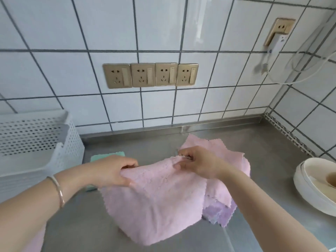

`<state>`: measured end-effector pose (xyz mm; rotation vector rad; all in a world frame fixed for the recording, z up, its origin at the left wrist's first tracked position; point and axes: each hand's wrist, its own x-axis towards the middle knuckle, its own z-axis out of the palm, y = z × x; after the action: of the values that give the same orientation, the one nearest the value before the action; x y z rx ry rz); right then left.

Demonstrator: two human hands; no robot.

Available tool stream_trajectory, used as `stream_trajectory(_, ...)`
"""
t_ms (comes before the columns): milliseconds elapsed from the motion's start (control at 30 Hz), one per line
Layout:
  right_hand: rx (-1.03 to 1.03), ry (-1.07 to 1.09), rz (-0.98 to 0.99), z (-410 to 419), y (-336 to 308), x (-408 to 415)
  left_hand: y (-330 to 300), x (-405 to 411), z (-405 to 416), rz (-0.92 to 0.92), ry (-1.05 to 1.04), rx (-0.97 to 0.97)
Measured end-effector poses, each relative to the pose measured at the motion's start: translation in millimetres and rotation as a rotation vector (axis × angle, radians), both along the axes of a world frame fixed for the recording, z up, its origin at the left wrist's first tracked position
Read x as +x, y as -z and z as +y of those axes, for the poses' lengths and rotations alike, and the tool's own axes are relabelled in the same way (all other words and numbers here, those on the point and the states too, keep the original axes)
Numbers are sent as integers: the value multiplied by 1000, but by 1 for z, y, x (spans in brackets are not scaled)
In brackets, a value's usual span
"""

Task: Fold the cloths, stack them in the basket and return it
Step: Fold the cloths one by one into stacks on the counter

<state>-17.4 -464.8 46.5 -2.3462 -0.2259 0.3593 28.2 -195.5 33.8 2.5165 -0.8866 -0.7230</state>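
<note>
Both hands, left hand point(113, 170) and right hand point(195, 163), pinching pink cloth point(156, 202) top edge, fingers curled round it. Could drag the loose cloth pile point(227, 179) underneath; uneven corners, crooked fold.

Both forearms were extended forward, bare. The left hand point(112, 171) was held palm-down, fingers curled and thumb pinched on the pink cloth point(156, 202). The right hand point(196, 161) was raised slightly higher, its fingertips pinched on the same cloth's upper edge.

pink cloth point(156, 197) lifted, white basket point(36, 142) left
</note>
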Motion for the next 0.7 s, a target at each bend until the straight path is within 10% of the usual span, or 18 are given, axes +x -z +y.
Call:
stream_trajectory(433, -63, 91, -409, 80, -26, 28, -44, -14, 131, -535, -506, -225)
stream_trajectory(700, -250, -188, -157, 79, 63, -21, 67, -98, 161, -350, -400, -170)
